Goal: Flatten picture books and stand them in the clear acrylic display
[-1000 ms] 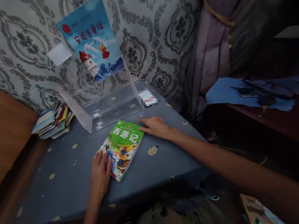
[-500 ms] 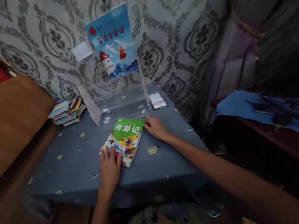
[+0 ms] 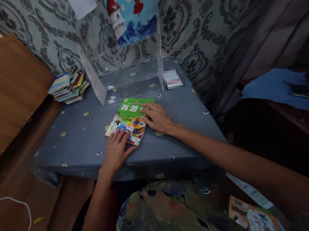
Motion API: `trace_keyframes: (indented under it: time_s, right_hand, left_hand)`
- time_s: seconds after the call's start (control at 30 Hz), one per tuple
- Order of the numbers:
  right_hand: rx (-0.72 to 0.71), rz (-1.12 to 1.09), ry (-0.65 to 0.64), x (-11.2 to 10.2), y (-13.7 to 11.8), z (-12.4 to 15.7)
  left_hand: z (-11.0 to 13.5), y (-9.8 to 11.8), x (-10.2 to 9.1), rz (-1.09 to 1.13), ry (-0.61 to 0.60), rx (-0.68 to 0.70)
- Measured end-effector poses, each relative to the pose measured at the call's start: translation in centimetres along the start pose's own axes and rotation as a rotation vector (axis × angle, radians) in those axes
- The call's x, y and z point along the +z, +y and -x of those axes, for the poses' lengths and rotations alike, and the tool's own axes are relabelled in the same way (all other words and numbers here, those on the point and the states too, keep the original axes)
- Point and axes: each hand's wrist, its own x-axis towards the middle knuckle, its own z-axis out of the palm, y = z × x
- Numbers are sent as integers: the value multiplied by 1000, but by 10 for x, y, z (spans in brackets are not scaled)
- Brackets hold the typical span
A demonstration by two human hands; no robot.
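Blue-grey printed tabletop [image 3: 188,106] under green-topped book [image 3: 130,113], lying flat near front edge. Left hand [image 3: 117,146] loosely spread on lower-left cover; right hand [image 3: 157,117] reaching over right side, fingers unclenched. Beyond: clear stand [image 3: 92,76], book stack [image 3: 66,88], patterned wallpaper [image 3: 202,10].

White cable [image 3: 29,214] at lower left; blue cloth [image 3: 273,87] at right; patterned wallpaper [image 3: 184,9] behind

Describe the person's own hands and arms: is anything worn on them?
The left hand and right hand are bare: no gloves, rings or wristbands visible. The forearms show no sleeves or cables. The clothing between them is mottled green-brown.
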Motion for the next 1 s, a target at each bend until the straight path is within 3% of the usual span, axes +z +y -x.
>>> trace_keyframes:
  time_s: [0.17, 0.47, 1.0]
  right_hand:
    - [-25, -16, -65, 12, -1, 6]
    - [-35, 87, -154, 10, -7, 10]
    - [-111, 95, -194, 7, -13, 11]
  left_hand:
    - [-5, -4, 2, -10, 84, 36]
    - [-6, -5, 7, 47, 188, 9]
    - [2, -6, 10, 72, 204, 23]
